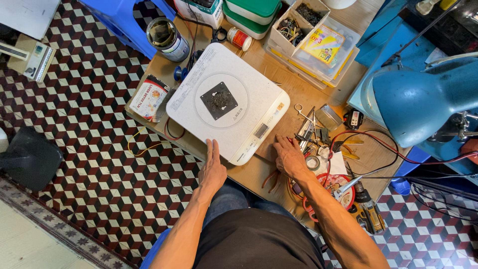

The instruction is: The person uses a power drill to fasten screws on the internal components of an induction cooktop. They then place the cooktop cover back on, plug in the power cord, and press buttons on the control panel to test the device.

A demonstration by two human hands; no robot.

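1. Two cans are sitting by the desk's [279, 169] left edge: an open metal can [167, 39] at the far left corner, and a red-and-white labelled can [150, 97] lying on its side nearer the person.
2. Lying at the far edge is a clear plastic box [318, 52] carrying a yellow packet [323, 44], beside green-lidded tubs [251, 15].
3. Filling the desk's middle, the white induction cooker [228, 102] is showing a dark square plate at its centre and a control strip toward the near edge.
4. Left hand [213, 169] is resting flat, fingers outstretched, touching the cooker's near-left side.
5. Right hand [289, 157] is lying on the desk just beside the cooker's near-right corner, fingers loosely spread, gripping nothing.
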